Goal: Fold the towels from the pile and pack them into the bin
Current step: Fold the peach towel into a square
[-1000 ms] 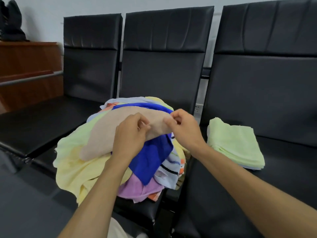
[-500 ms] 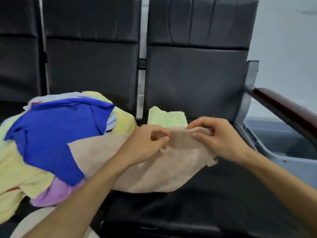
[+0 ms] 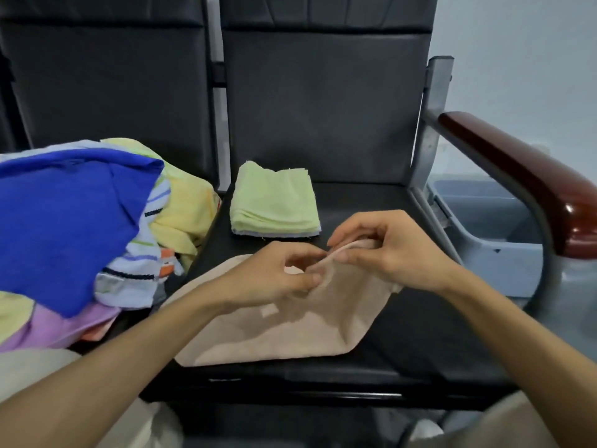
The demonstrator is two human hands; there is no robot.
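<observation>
The left hand [image 3: 277, 281] and right hand [image 3: 389, 252] pinch the 12 o'clock edge of the soft beige towel [image 3: 284, 334], its length trailing toward 7 o'clock.

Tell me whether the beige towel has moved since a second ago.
Yes. The beige towel came off the pile, rightward, onto the seat in front of the folded green towels, left hand and right hand pinching it.

beige towel [image 3: 284, 331]: soft matt cloth | green stack [image 3: 274, 202]: napped cloth | pile [image 3: 80, 221]: mixed cloth, terry, striped | seat [image 3: 416, 337]: matt black leatherette | armrest [image 3: 523, 176]: glossy wood | bin [image 3: 497, 253]: smooth grey plastic
</observation>
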